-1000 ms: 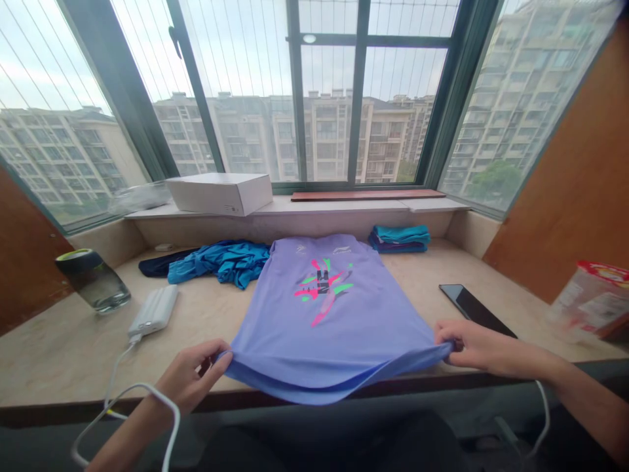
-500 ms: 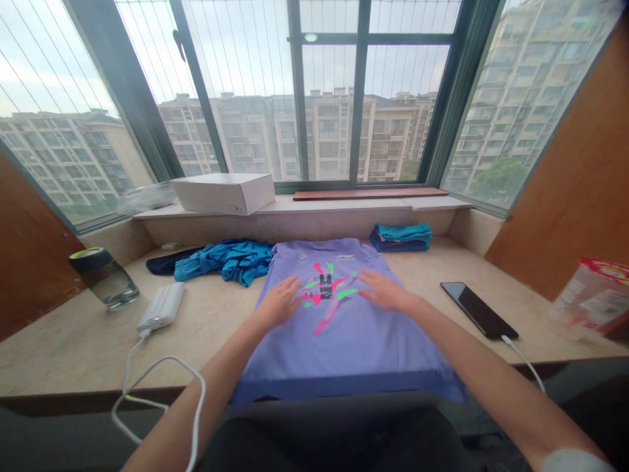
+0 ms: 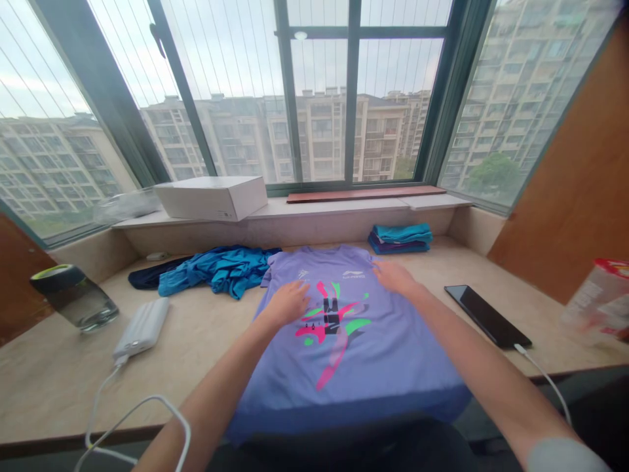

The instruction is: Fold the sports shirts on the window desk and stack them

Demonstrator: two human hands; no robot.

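A purple T-shirt (image 3: 393, 341) lies face up and spread out, with a pink, green and black print and small white logos on its chest. Its lower end hangs over the table's front edge. My left hand (image 3: 289, 303) rests on the left chest area beside the print, fingers a little bent and partly hidden from me. Up near the right shoulder, my right hand (image 3: 396, 276) touches the cloth with its fingers stretched forward. Neither hand shows anything lifted from the table.
Behind left lies a crumpled blue garment (image 3: 221, 270); behind right, a folded clothes stack (image 3: 400, 238). A bottle (image 3: 73, 298) and white power bank (image 3: 142, 328) stand left. A phone (image 3: 486, 316) on a cable and a clear plastic container (image 3: 597, 305) are right. A white box (image 3: 211, 198) sits on the sill.
My right hand has moved outward and up to the shirt's right shoulder. My left hand stays on the left chest, its fingers more bent. The view has shifted, and the print appears lower and larger.
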